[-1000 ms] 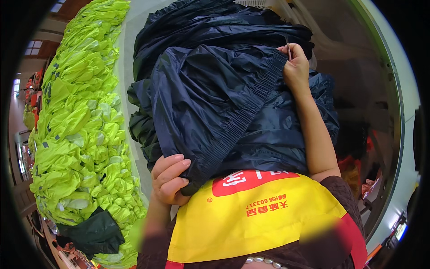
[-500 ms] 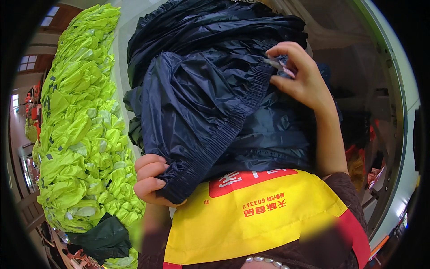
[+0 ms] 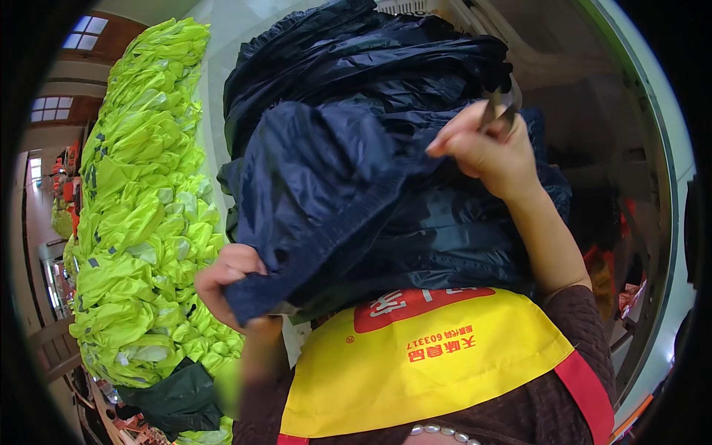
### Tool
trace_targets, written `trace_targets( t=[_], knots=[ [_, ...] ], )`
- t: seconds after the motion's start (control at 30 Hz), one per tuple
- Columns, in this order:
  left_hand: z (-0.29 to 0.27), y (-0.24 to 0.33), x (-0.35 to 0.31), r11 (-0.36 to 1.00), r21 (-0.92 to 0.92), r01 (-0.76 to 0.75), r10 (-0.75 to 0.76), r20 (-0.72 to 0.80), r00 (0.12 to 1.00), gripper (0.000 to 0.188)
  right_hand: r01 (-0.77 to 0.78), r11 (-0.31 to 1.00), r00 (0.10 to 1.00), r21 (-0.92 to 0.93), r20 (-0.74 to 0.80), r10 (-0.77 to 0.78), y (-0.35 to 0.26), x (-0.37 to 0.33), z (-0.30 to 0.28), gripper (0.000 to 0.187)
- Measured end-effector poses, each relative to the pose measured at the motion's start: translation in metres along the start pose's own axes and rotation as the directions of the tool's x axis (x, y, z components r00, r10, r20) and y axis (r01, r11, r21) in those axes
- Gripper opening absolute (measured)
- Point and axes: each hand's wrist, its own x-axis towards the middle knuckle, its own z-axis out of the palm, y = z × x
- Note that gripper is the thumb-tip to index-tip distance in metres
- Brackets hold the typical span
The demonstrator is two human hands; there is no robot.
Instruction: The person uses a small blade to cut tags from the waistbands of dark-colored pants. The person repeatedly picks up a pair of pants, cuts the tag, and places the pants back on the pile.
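The left hand [image 3: 230,280] pinches one end of the blue cloth [image 3: 311,178]; the right hand [image 3: 495,152] pinches the other and holds a blurry tool [image 3: 488,113], maybe snips. The cloth is over a dark pile [image 3: 356,67].

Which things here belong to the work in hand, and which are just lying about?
In hand:
- navy cloth, gathered edge gripped by the left hand
- small metal tool, blurred, in the right hand
- navy pile beyond, probably

Lying about:
- yellow-green pile
- dark green cloth
- white slatted crate
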Motion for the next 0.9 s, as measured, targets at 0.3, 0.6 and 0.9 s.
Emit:
trace_targets(
  t=[0.3,0.6,0.9],
  knots=[
    [0.005,-0.002,0.032,0.963,-0.262,0.07,-0.073,-0.001,0.997,0.042,0.016,0.917,0.99,-0.4,0.134,0.041,-0.037,0.005,0.027,0.026],
    [0.003,-0.022,0.072,0.608,-0.634,0.479,-0.572,0.068,0.817,0.044,-0.033,0.956,0.974,-0.292,-0.222,-0.034,-0.026,0.041,0.005,0.016],
    [0.022,-0.025,0.125,0.416,-0.7,0.581,-0.634,0.235,0.737,0.04,0.216,0.701,0.961,-0.68,0.277,-0.028,0.009,0.008,0.032,0.024]
  ],
)
